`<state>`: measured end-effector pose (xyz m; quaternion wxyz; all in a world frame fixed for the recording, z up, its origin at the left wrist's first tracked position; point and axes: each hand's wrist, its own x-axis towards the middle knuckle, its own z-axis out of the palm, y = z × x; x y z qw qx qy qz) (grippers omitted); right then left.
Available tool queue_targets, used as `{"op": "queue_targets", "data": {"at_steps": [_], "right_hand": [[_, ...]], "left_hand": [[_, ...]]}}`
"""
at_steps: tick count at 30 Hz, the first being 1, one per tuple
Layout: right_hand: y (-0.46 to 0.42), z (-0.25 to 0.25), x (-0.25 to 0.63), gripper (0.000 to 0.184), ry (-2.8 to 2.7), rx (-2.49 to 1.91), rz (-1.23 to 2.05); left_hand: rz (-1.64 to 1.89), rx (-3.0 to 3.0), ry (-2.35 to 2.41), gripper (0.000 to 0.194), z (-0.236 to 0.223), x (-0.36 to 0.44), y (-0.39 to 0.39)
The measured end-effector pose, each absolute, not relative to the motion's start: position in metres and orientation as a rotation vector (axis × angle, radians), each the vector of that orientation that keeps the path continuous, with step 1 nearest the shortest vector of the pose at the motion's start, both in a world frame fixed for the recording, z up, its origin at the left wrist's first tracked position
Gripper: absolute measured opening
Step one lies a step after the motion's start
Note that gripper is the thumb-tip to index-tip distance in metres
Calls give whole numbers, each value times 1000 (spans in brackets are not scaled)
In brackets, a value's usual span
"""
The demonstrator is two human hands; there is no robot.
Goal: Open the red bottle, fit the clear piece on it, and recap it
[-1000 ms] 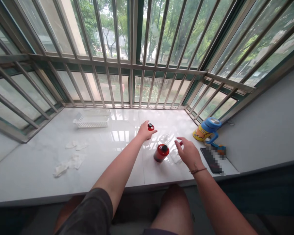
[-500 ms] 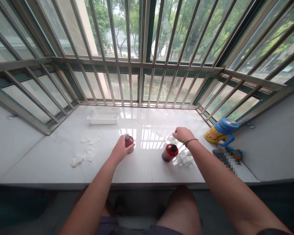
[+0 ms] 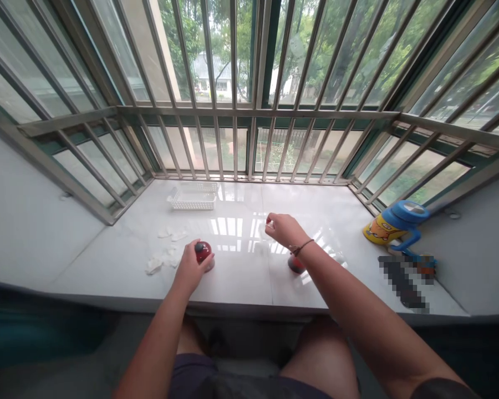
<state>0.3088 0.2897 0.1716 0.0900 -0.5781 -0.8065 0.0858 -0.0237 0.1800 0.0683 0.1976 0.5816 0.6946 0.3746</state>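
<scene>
My left hand [image 3: 188, 267] is closed around a small red bottle with a black cap [image 3: 203, 251], which stands on the white sill [image 3: 241, 277] near its front edge. My right hand [image 3: 283, 228] hovers over the middle of the sill with its fingers curled on what looks like a small clear item [image 3: 263, 228], blurred and hard to make out. A second red jar [image 3: 294, 265] stands just behind my right forearm, mostly hidden by it.
A white slotted basket [image 3: 193, 198] sits at the back left. Crumpled white tissue scraps [image 3: 163, 256] lie left of my left hand. A yellow and blue mug [image 3: 393, 224] and a dark flat device [image 3: 403, 280] are at the right. Metal window bars [image 3: 249, 144] enclose the sill.
My left hand has carried the small red bottle leftward and toward the front edge. My right hand has moved left from the clear things beside the red jar, now crossing in front of it.
</scene>
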Motion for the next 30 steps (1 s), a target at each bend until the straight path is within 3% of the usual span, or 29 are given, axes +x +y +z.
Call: {"op": "queue_targets", "data": {"at_steps": [8, 12, 14, 18, 21, 26, 30], "right_hand": [[217, 122, 241, 15, -2408, -1495, 439], [187, 112, 248, 36, -2345, -1436, 410], [170, 108, 266, 47, -2244, -1403, 281], [136, 92, 316, 45, -1873, -1503, -204], [123, 72, 347, 59, -1765, -1664, -316], [135, 37, 366, 82, -1894, -1762, -58], [171, 19, 363, 87, -1873, -1805, 82]], "left_hand": [[1052, 1656, 1935, 67, 68, -19, 190], [1058, 1660, 1942, 66, 66, -19, 190], [1054, 1655, 1946, 66, 65, -20, 190], [1057, 1663, 1945, 68, 61, -21, 191], [1050, 1666, 1945, 69, 61, -22, 192], [1043, 1650, 1964, 70, 62, -21, 192], [1051, 1644, 1963, 70, 62, -20, 190]]}}
